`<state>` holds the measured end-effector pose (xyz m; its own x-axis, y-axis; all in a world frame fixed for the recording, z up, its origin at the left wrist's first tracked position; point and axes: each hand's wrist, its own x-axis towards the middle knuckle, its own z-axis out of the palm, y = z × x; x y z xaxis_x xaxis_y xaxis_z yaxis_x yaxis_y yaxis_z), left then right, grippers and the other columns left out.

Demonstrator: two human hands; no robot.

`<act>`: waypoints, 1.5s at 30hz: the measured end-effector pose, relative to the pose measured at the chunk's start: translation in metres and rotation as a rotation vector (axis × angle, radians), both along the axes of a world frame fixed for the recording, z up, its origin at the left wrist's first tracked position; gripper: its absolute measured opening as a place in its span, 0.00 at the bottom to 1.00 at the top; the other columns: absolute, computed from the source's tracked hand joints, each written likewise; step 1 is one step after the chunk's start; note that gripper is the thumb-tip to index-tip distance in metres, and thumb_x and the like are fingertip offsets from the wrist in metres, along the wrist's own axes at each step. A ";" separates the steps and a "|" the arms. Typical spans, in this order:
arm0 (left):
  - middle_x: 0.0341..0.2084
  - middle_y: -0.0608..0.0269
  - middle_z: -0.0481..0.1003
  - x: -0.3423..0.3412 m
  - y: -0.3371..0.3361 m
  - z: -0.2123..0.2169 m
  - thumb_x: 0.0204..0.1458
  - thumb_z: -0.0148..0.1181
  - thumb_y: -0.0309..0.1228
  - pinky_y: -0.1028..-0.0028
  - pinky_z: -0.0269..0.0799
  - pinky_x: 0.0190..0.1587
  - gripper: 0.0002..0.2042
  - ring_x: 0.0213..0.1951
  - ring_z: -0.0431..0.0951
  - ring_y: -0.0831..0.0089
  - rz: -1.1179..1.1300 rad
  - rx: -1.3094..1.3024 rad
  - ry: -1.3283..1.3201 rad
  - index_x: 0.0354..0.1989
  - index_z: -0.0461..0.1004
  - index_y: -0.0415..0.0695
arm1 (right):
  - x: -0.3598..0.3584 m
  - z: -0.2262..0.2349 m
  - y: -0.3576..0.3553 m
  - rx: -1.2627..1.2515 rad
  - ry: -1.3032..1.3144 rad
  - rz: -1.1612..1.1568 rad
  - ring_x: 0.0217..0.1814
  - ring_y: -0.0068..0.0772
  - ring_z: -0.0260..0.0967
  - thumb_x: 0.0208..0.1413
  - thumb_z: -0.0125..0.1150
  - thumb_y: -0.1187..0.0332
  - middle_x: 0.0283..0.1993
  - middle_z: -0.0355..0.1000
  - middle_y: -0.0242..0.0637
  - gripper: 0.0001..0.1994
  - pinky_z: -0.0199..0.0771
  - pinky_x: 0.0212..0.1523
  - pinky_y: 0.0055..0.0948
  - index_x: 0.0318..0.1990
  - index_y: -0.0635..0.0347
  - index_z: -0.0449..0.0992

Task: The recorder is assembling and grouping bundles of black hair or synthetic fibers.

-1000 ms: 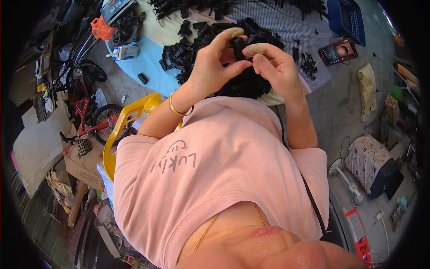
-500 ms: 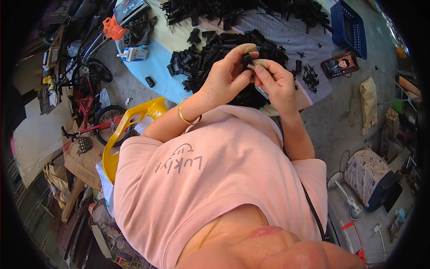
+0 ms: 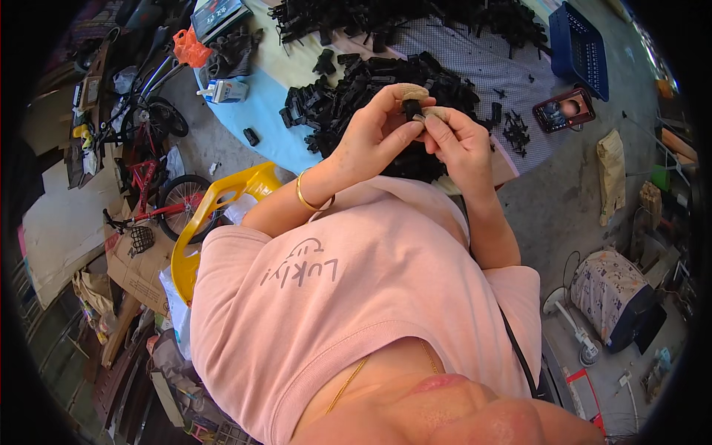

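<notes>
Now, from the head camera, we have both hands raised over the table [image 3: 245, 126], pinching one small black plastic part [image 3: 411, 108] between them. Our left hand [image 3: 374, 141] closes thumb and forefinger on its top; our right hand [image 3: 458, 139] grips its side with the fingertips. It looks light, stiff and a little slick, so we judge the edges the best hold. Beneath lies a heap of black parts [image 3: 371, 81].

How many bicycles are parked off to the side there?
2 that I can make out, both at the left of the view: a red bicycle beside the yellow plastic chair, and a dark bicycle farther up near the table's edge. Clutter may hide more.
</notes>
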<state>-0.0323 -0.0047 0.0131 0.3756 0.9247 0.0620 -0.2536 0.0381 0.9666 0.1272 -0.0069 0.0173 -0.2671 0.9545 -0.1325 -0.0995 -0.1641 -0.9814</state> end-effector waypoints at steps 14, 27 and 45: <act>0.35 0.58 0.74 0.007 0.000 -0.007 0.46 0.55 0.15 0.79 0.73 0.35 0.17 0.34 0.76 0.77 0.237 0.288 0.268 0.45 0.64 0.36 | 0.005 0.003 0.008 -0.077 -0.007 0.062 0.19 0.09 0.53 0.56 0.51 0.71 0.20 0.63 0.23 0.08 0.50 0.18 0.10 0.38 0.66 0.72; 0.53 0.48 0.61 -0.005 -0.006 0.035 0.35 0.66 0.21 0.68 0.67 0.50 0.29 0.50 0.68 0.59 0.249 0.390 0.529 0.51 0.64 0.37 | 0.027 0.015 -0.001 0.165 -0.108 -0.201 0.31 0.14 0.67 0.43 0.63 0.78 0.30 0.72 0.29 0.11 0.68 0.32 0.14 0.36 0.66 0.74; 0.28 0.62 0.72 -0.007 0.000 0.010 0.47 0.60 0.25 0.80 0.70 0.39 0.08 0.32 0.74 0.77 -0.365 -0.606 -0.252 0.32 0.68 0.38 | 0.027 0.011 -0.003 0.141 0.161 0.254 0.29 0.22 0.70 0.46 0.59 0.81 0.28 0.69 0.33 0.07 0.71 0.28 0.16 0.36 0.69 0.74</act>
